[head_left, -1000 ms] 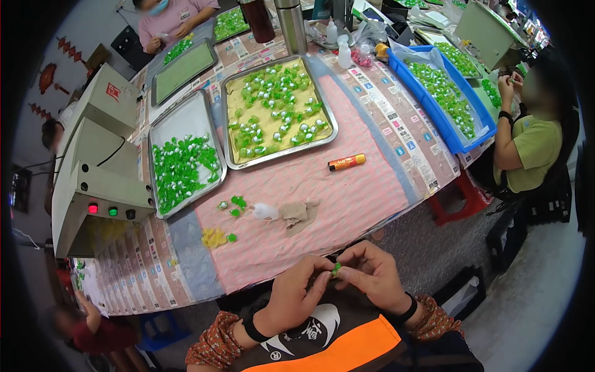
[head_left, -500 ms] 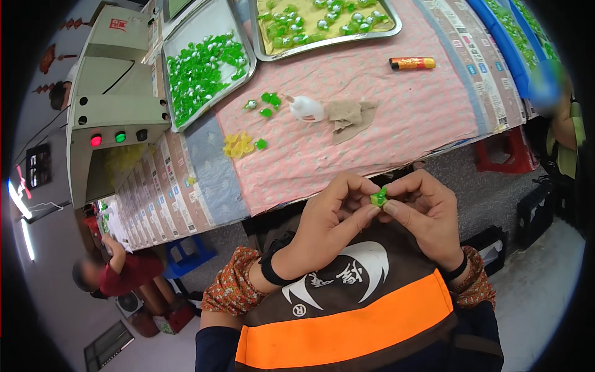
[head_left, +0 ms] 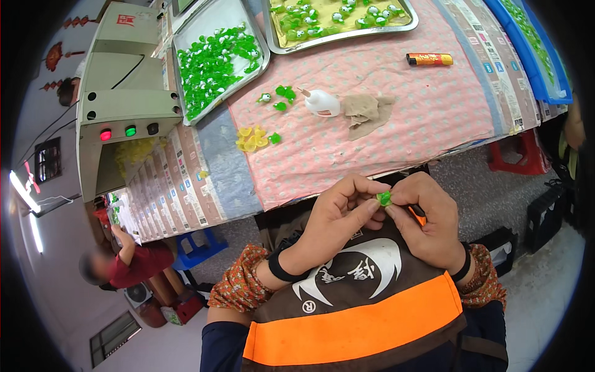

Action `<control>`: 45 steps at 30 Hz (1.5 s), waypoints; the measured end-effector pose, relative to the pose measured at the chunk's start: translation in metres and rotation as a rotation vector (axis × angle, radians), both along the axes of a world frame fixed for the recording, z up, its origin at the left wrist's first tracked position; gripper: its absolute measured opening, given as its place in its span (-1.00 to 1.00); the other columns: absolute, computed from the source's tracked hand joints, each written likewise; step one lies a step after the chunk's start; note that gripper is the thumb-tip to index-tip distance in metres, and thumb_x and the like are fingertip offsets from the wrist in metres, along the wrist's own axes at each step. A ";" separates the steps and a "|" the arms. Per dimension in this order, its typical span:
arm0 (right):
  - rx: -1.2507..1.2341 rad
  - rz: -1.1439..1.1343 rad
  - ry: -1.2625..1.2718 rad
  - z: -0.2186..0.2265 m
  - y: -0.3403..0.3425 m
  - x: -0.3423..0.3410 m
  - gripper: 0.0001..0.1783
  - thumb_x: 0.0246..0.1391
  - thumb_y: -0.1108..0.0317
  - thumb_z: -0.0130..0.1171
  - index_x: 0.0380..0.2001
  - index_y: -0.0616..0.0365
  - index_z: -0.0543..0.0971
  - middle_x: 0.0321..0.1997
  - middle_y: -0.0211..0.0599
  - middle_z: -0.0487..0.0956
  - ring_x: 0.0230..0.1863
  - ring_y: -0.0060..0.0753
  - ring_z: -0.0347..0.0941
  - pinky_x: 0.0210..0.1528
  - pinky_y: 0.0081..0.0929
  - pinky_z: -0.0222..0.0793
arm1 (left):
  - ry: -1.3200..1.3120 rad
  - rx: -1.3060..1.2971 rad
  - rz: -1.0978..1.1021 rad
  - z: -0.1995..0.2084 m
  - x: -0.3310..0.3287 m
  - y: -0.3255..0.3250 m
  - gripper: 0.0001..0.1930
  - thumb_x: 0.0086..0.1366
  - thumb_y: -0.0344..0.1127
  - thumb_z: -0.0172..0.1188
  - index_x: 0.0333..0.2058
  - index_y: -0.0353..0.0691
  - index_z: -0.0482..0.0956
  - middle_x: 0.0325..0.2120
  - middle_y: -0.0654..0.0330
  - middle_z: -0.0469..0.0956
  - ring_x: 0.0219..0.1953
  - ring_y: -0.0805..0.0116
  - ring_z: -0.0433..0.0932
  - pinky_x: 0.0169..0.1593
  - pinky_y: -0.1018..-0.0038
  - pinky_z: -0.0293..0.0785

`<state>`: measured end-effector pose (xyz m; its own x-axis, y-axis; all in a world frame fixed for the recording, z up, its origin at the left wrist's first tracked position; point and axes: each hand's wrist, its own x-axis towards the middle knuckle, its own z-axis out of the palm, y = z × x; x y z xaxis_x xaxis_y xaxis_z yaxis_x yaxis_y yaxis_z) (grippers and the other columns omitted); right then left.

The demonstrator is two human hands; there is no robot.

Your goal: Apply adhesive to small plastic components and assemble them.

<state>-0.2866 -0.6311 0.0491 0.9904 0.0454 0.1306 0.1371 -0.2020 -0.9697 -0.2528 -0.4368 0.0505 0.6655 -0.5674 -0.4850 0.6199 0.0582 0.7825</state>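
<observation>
Over my lap, in front of the table edge, both hands meet at a small green plastic piece (head_left: 383, 198). My left hand (head_left: 334, 218) pinches it from the left between thumb and forefinger. From the other side, my right hand (head_left: 427, 217) grips it with thumb and curled forefinger. Fingertips hide much of its shape. An orange, dark-edged patch (head_left: 417, 215) shows between the right fingers; I cannot make out what it is. Across the pink cloth lie a white squeeze bottle (head_left: 322, 103), crumpled brown cloth (head_left: 365, 113), loose green pieces (head_left: 284, 93) and yellow pieces (head_left: 251, 139).
Metal trays with green frog-like figures stand at the back, one white-lined (head_left: 188, 111), one yellow-lined (head_left: 347, 31). A blue bin (head_left: 551, 93) is far right, near an orange-and-black tube (head_left: 429, 59). A beige machine (head_left: 124, 111) stands left. A person (head_left: 142, 263) sits beyond it.
The green piece has turned between my fingertips, and its paler yellowish part no longer shows. My right fingers have shifted, exposing an orange patch. The table appears slightly further right in view.
</observation>
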 end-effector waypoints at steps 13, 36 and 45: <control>-0.063 -0.002 -0.121 -0.004 0.001 0.003 -0.78 -0.12 0.67 0.31 -0.40 0.22 0.50 -0.40 -0.17 0.54 -0.38 -0.13 0.50 -0.35 -0.31 0.40 | -0.094 0.097 0.061 -0.002 -0.006 -0.004 -0.75 0.41 -0.52 0.09 0.03 -0.39 0.49 -0.11 0.16 0.55 -0.12 0.49 0.60 -0.07 0.53 0.64; 0.034 -0.024 0.002 -0.011 0.000 0.001 -0.85 -0.12 0.67 0.27 -0.47 0.25 0.53 -0.43 -0.20 0.55 -0.41 -0.23 0.52 -0.36 -0.41 0.40 | -0.019 0.127 0.054 -0.007 -0.004 -0.008 -0.77 0.41 -0.52 0.07 0.01 -0.43 0.49 -0.16 0.13 0.58 -0.16 0.46 0.62 -0.08 0.50 0.66; 0.045 -0.033 0.005 -0.015 -0.001 0.001 -0.85 -0.11 0.67 0.27 -0.44 0.24 0.54 -0.37 -0.20 0.59 -0.37 -0.21 0.54 -0.32 -0.40 0.43 | -0.207 0.226 0.083 -0.004 -0.009 -0.012 -0.80 0.34 -0.56 0.13 -0.07 -0.37 0.52 -0.16 0.23 0.58 -0.14 0.60 0.56 -0.09 0.61 0.58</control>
